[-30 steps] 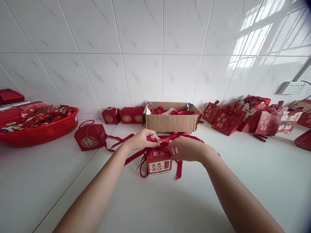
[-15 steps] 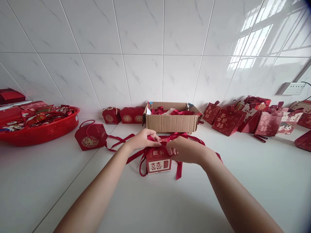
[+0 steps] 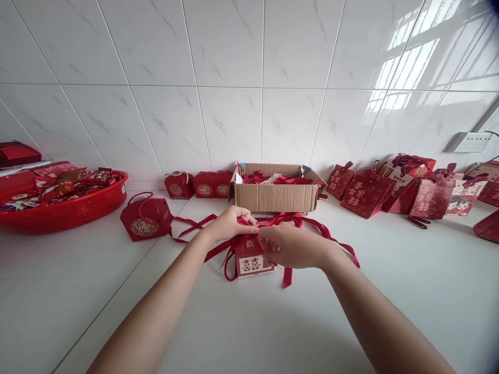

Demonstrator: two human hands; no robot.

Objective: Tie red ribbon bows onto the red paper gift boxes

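A small red gift box (image 3: 251, 265) with a white panel of red characters stands upright on the white counter, a twisted red cord at its left side. At its top, my left hand (image 3: 234, 223) pinches a red ribbon (image 3: 202, 223) between thumb and fingers. My right hand (image 3: 288, 244) is closed at the box's upper right, thumb and fingers pressed together at the ribbon by the top. It covers part of the box's lettering, and what lies within those fingers is mostly hidden. Loose ribbon ends trail over the counter on both sides.
Behind the hands is an open cardboard box (image 3: 276, 197) full of red ribbons. A red box with cord handle (image 3: 145, 219) stands left, near a red basin (image 3: 78, 208) of wrapped sweets. Several red gift boxes (image 3: 366, 195) line the right side along the tiled wall.
My right hand has shifted left and slightly down across the front of the gift box, covering more of its lettering. My left hand stays nearly in place.
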